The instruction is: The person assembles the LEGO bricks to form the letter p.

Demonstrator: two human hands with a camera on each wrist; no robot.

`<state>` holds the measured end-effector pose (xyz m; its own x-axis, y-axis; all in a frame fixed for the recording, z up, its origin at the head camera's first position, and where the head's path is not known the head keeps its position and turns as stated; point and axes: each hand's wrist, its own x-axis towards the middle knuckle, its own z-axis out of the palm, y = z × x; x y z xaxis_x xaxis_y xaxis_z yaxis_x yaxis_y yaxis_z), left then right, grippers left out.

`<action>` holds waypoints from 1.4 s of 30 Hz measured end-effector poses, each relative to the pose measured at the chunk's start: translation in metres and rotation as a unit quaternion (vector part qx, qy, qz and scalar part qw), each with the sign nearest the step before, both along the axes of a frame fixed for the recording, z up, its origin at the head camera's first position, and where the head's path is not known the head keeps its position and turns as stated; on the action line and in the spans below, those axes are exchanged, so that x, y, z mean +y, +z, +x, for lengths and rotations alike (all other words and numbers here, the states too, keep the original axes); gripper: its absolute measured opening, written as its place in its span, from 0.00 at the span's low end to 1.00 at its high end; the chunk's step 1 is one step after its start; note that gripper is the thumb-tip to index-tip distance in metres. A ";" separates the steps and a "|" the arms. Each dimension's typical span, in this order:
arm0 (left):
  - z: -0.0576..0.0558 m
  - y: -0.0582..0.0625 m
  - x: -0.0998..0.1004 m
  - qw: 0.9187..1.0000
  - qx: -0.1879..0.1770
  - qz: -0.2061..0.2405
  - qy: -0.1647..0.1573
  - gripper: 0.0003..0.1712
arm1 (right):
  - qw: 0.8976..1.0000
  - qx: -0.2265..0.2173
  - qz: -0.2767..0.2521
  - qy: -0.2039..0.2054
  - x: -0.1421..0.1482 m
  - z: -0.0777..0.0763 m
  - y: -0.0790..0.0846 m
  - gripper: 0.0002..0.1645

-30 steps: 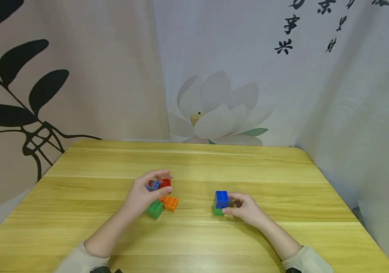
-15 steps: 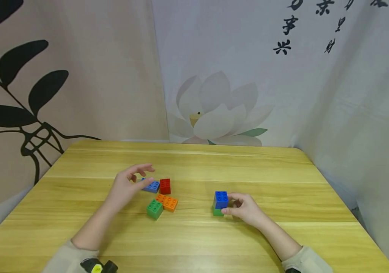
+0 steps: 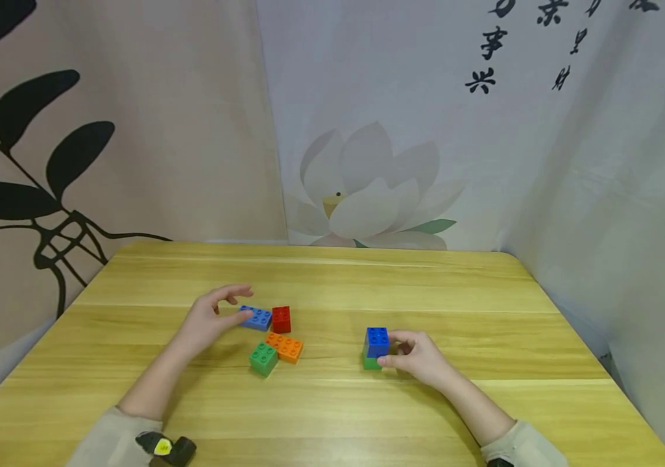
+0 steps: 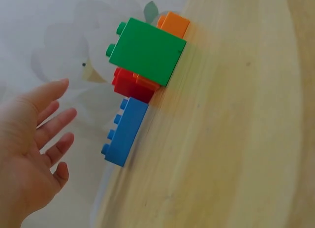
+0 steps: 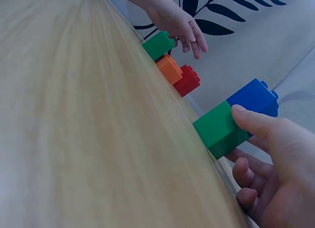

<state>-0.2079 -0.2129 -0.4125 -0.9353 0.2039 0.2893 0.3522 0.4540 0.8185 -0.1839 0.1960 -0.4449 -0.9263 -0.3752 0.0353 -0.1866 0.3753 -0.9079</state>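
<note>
My right hand [image 3: 422, 359] pinches a two-brick stack at its right side, thumb in front. A dark blue toy building brick [image 3: 377, 341] sits on top of a green brick [image 5: 220, 129], and the stack stands upright on the table. On the left, my left hand [image 3: 205, 323] hovers with fingers loosely extended, its thumb overlapping a long, low blue brick [image 3: 260, 318] in the head view. The left wrist view shows a gap between that hand and the blue brick. Right beside the blue brick is a red brick [image 3: 281, 320].
An orange brick [image 3: 287, 348] and another green brick [image 3: 263, 359] lie together just in front of the red one. All rest on a wooden table [image 3: 332, 415]. Printed curtains [image 3: 379, 78] hang behind its far edge.
My left hand has drawn back leftward from over the loose bricks, uncovering the blue, red and orange ones, and has then dipped slightly. The right hand and its stack stay put.
</note>
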 end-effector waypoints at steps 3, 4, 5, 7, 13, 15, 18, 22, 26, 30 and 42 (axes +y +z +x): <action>-0.003 -0.005 -0.004 1.000 -0.006 -0.012 -0.003 0.27 | 1.000 0.001 -0.001 0.002 0.000 0.000 0.001 0.27; -0.004 -0.006 -0.005 1.000 -0.008 -0.017 -0.003 0.27 | 1.000 0.002 -0.001 0.003 0.000 -0.001 0.001 0.27; -0.005 -0.007 -0.006 1.000 -0.010 -0.021 -0.003 0.28 | 1.000 0.001 0.000 0.002 0.000 -0.001 0.001 0.27; -0.006 -0.009 -0.007 0.999 -0.015 -0.029 -0.002 0.28 | 1.000 0.002 -0.001 0.003 0.000 -0.001 0.001 0.27; -0.009 -0.017 -0.011 0.999 -0.028 -0.042 -0.006 0.29 | 1.000 -0.006 -0.005 0.003 -0.003 0.001 0.006 0.24; -0.010 -0.020 -0.012 0.998 -0.030 -0.046 -0.007 0.29 | 1.000 -0.004 -0.006 0.007 -0.005 0.005 0.014 0.24; -0.012 -0.024 -0.013 0.998 -0.036 -0.051 -0.006 0.29 | 1.000 -0.005 -0.008 0.010 -0.009 0.011 0.025 0.23; -0.014 -0.031 -0.013 0.997 -0.046 -0.058 -0.008 0.29 | 1.000 -0.008 -0.003 0.011 -0.011 0.016 0.035 0.23; -0.016 -0.036 -0.013 0.997 -0.050 -0.062 -0.013 0.30 | 1.000 -0.013 -0.010 0.015 -0.011 0.016 0.035 0.23; -0.018 -0.039 -0.012 0.997 -0.050 -0.066 -0.009 0.29 | 1.000 -0.015 -0.018 0.017 -0.007 0.010 0.023 0.23; -0.021 -0.047 -0.015 0.995 -0.027 -0.097 -0.004 0.24 | 1.000 -0.013 -0.011 0.004 -0.003 0.001 0.004 0.25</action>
<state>-0.2287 -0.2276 -0.4592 -0.9465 0.2579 0.1942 0.3146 0.6021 0.7338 -0.1824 0.1927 -0.4408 -0.9243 -0.3812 0.0196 -0.1651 0.3531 -0.9209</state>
